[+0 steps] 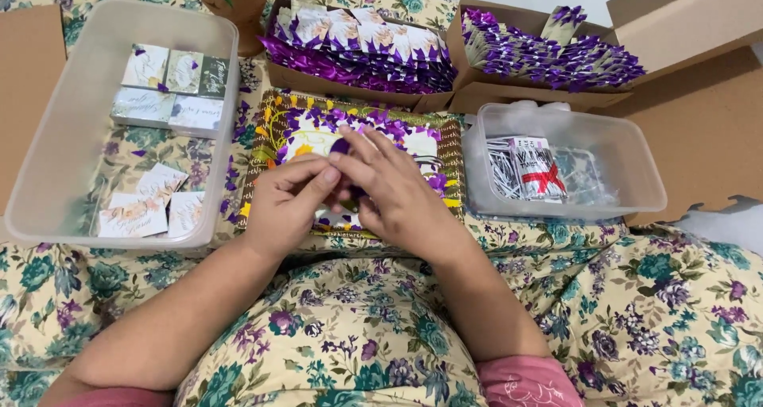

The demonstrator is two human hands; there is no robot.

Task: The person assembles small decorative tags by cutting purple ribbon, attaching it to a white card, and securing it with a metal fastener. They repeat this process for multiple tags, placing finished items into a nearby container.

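Surface: floral cloth (660, 312), cream with teal and purple flowers. On it, centred: patterned tray (270, 125). Left of tray: clear tub (48, 156). Right of tray: smaller clear tub (636, 160). Beyond tray: two open cardboard boxes (469, 57), side by side.

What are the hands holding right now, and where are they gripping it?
Both hands, left hand and right hand, pinch a small purple piece between fingertips; only its top shows, so the exact grip cannot be told.

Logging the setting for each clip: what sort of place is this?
Probably a home, set up for craft work on a floral cloth. Cardboard boxes hold purple ribbon pieces, a clear plastic tub holds small cards, and both hands work a small purple piece.
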